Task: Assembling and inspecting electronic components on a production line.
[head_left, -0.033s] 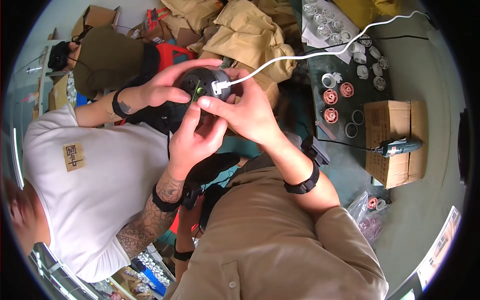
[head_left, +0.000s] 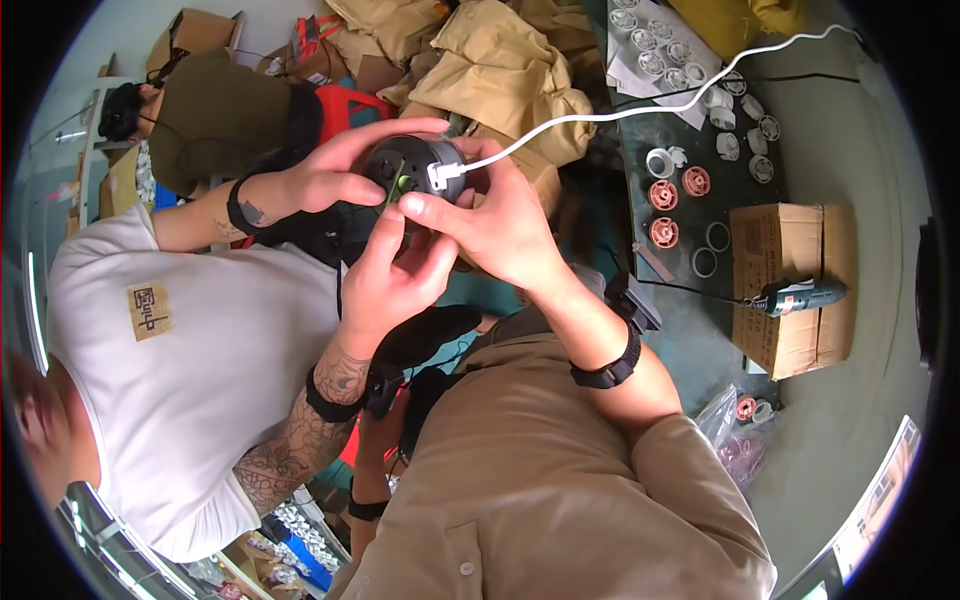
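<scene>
My right hand [head_left: 510, 228] is closed around the right side of a dark round device [head_left: 412, 156], with the thumb on its face. A white cable [head_left: 590, 117] is plugged into that face beside a small green-lit spot. Two hands of a person in a white shirt [head_left: 220, 330] hold the same device, one hand [head_left: 325, 180] at its left and one [head_left: 395, 285] with a tattooed arm below it. My left hand [head_left: 380, 432] hangs low near a black object and is mostly hidden behind the tattooed arm. Its fingers do not show.
On the right, a dark table [head_left: 690, 330] bears white round parts [head_left: 728, 146], pink round parts [head_left: 663, 232] and a cardboard box [head_left: 790, 345] with a corded power tool [head_left: 805, 297] on it. Brown sacks [head_left: 500, 80] lie ahead. Another person [head_left: 215, 120] is at far left by a red stool [head_left: 345, 110].
</scene>
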Demonstrator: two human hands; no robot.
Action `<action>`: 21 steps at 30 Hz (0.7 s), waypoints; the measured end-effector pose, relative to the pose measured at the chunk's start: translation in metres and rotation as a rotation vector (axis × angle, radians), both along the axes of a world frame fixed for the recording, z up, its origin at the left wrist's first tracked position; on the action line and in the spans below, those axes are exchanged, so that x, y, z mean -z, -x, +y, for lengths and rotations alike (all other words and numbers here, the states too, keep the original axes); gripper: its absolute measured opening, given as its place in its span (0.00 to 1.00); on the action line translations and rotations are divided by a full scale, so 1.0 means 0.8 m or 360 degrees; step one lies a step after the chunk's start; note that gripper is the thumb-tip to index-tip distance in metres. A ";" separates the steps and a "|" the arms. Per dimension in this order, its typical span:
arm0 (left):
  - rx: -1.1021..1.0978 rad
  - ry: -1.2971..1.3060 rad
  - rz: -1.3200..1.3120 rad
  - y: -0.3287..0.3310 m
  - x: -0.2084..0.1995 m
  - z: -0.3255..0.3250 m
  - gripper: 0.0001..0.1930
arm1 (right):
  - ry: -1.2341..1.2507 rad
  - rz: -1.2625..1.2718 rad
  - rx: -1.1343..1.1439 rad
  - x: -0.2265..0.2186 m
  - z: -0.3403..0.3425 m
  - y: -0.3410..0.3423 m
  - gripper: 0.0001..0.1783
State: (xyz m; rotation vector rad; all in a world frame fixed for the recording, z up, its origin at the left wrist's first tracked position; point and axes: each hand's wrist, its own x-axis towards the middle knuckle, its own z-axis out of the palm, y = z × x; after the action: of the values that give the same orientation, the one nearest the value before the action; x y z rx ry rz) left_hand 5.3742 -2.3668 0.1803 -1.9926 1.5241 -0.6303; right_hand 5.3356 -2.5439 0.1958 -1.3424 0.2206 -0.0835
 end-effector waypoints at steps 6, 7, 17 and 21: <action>0.0169 -0.0580 -0.0705 0.002 -0.026 0.008 0.24 | -0.0012 -0.0045 -0.0088 -0.013 0.016 -0.003 0.38; 0.0210 -0.0665 -0.0814 0.002 -0.026 0.007 0.25 | 0.0014 -0.0017 -0.0084 -0.017 0.016 -0.002 0.38; -0.0068 0.0588 0.0545 0.011 -0.023 -0.014 0.14 | 0.0015 -0.0017 -0.0036 -0.005 0.006 -0.002 0.38; -0.0141 0.0864 0.0598 0.021 -0.032 -0.005 0.15 | -0.0105 -0.0003 -0.0165 -0.010 0.017 -0.004 0.38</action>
State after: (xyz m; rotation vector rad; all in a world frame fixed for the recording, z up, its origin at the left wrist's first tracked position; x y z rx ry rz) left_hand 5.3577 -2.3709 0.2057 -2.6987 1.5772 -0.7183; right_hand 5.3384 -2.5304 0.2038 -1.2855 0.1505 0.0094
